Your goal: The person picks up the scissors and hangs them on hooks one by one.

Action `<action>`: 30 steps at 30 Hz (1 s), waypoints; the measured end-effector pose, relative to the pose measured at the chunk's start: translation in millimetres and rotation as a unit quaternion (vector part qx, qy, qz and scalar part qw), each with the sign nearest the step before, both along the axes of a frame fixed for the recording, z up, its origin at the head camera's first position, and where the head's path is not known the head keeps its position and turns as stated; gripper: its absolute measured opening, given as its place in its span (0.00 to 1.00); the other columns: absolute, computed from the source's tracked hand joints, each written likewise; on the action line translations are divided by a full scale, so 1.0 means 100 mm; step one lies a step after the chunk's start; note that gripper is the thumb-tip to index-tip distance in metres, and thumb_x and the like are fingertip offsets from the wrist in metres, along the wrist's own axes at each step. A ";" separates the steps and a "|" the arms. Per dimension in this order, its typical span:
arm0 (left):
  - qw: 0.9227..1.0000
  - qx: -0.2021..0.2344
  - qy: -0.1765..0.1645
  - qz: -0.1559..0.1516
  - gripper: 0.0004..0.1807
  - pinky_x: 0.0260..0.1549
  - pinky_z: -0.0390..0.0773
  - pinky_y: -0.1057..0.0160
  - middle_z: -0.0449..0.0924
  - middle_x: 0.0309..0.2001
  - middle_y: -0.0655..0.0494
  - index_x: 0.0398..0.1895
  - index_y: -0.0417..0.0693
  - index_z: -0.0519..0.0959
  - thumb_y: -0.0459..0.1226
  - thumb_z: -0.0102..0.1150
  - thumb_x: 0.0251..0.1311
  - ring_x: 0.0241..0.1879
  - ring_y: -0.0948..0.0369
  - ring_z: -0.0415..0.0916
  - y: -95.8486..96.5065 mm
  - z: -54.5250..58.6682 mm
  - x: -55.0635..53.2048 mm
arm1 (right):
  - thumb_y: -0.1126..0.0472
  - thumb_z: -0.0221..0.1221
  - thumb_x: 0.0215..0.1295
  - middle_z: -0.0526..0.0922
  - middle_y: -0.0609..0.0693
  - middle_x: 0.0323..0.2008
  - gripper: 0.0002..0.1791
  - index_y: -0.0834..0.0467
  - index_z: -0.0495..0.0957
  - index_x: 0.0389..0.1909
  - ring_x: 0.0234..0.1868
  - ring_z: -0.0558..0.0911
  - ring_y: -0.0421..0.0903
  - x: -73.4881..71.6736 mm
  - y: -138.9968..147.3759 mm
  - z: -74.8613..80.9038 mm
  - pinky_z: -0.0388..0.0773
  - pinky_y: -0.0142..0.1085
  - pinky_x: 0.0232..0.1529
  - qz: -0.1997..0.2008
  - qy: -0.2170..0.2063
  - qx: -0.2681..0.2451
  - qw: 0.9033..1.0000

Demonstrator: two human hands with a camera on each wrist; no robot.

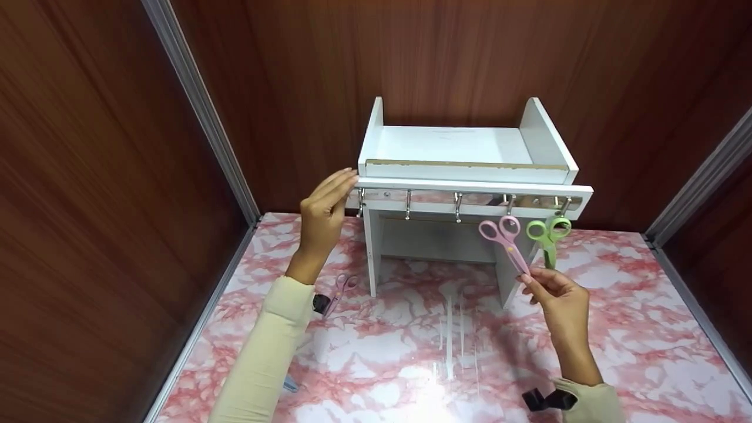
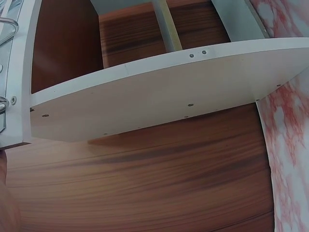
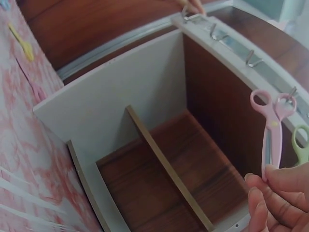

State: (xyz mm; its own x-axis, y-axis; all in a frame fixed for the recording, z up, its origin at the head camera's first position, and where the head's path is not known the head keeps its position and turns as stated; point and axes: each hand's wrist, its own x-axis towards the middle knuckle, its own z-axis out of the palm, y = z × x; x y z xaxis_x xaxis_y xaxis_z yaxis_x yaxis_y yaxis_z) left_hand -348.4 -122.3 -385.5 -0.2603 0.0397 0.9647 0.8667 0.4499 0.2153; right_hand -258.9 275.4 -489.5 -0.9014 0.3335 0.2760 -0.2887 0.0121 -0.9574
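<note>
Currently pinching pink scissors (image 1: pixel 510 249) by the blade end in the right hand (image 1: pixel 561 296), probably to leave the handle loops free of fingers; holding them raised in front of the white shelf (image 1: pixel 549 138), right loop up at the fourth hook (image 1: pixel 511 202) from the left; cannot tell whether looped over it or merely overlapping it; just beside, can see green scissors (image 1: pixel 547 238) hung blades down from the last hook (image 1: pixel 566 207), likely by one handle loop; resting the left hand (image 1: pixel 325 205), fingers fairly straight, on the left end of the hook rail (image 1: pixel 435 183), presumably to steady it; near the left sleeve (image 1: pixel 282 317), can spot a second pink pair (image 1: pixel 339 294) lying loose on the bench (image 1: pixel 376 346); also glimpse a blue piece (image 1: pixel 290 383), too hidden to name.
</note>
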 end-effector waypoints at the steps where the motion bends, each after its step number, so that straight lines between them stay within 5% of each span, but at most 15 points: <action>1: 1.000 0.000 0.000 0.000 0.12 0.54 0.75 0.60 0.82 0.49 0.50 0.46 0.39 0.83 0.27 0.56 0.61 0.53 0.54 0.76 0.00 0.00 0.00 | 0.67 0.69 0.52 0.85 0.57 0.27 0.15 0.71 0.80 0.38 0.21 0.80 0.46 0.00 0.00 0.00 0.76 0.31 0.18 0.002 0.002 -0.002 1.000; 30: 1.000 0.000 0.006 0.001 0.11 0.54 0.75 0.60 0.82 0.47 0.46 0.45 0.37 0.83 0.25 0.56 0.60 0.52 0.53 0.76 0.01 0.01 0.01 | 0.69 0.69 0.51 0.84 0.60 0.27 0.14 0.72 0.81 0.38 0.21 0.81 0.45 0.03 0.02 0.07 0.76 0.28 0.20 -0.016 0.019 0.010 1.000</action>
State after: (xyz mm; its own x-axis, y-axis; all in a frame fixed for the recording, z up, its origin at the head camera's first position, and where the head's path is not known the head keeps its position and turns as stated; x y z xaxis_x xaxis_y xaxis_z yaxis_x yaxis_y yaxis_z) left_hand -347.3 -121.7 -384.1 -0.2483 0.0389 0.9679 0.8686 0.4514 0.2047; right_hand -255.9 277.2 -482.3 -0.8796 0.3557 0.3158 -0.3231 0.0404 -0.9455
